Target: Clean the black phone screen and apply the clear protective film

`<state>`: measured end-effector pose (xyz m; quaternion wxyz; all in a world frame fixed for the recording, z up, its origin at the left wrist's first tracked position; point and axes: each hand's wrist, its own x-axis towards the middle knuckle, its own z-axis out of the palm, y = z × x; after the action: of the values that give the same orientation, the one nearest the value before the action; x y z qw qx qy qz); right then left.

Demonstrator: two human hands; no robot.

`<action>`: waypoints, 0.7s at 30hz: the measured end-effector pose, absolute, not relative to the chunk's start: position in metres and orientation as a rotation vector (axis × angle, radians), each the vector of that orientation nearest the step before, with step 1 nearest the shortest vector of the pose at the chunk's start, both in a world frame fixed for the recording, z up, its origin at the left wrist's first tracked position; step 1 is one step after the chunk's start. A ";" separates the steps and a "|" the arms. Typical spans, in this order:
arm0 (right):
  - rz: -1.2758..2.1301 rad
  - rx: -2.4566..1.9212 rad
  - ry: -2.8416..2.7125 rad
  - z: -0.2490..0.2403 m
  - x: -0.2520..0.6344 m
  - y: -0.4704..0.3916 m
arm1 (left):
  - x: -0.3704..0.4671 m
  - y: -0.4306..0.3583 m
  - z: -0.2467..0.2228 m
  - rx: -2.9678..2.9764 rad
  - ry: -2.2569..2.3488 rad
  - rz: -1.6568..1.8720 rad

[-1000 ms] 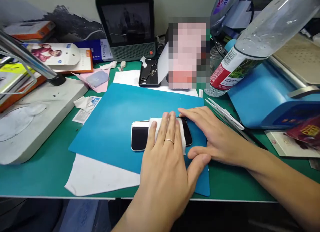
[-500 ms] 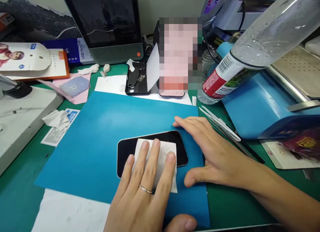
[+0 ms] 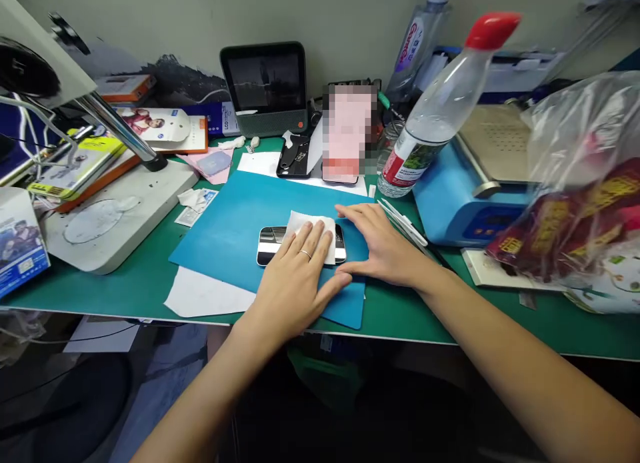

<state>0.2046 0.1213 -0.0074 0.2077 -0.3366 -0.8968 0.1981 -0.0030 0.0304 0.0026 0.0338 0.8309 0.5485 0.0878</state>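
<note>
A phone [image 3: 270,246] with a dark, reflective screen lies face up on a blue mat [image 3: 225,216]. My left hand [image 3: 300,270], a ring on one finger, lies flat with fingers spread, pressing a white wipe [image 3: 320,220] onto the screen. Just right of the phone is my right hand [image 3: 380,240], its thumb and fingers apart around the phone's right end, holding nothing. Under the mat's front left edge, a sheet of white paper [image 3: 207,295] sticks out.
Behind the mat stand a small screen device [image 3: 267,86] and a black phone case [image 3: 295,158]. A tilted bottle [image 3: 425,126], tweezers [image 3: 405,223] and a blue machine [image 3: 450,203] are on the right. A white stand base [image 3: 115,213] is at left.
The view has pulled back and shows more of the bench and both forearms. The phone now looks level in the picture, with bright reflections. My left hand is still on the wipe.
</note>
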 end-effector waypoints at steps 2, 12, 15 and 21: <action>0.547 -0.944 -2.498 -0.008 0.204 0.121 | -0.011 0.032 0.002 2.524 1.736 0.259; 0.688 -0.933 -2.504 -0.005 0.205 0.123 | -0.022 0.007 -0.005 2.482 1.881 0.246; 0.772 -0.906 -2.414 -0.007 0.208 0.127 | 0.006 0.022 0.001 2.510 1.725 0.232; 0.757 -0.880 -2.374 -0.006 0.207 0.128 | -0.003 0.017 0.000 2.501 1.703 0.298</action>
<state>0.2075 0.1285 -0.0062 0.2468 -0.3228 -0.8706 0.2775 -0.0028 0.0172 0.0002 0.0507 0.8215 0.5595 0.0979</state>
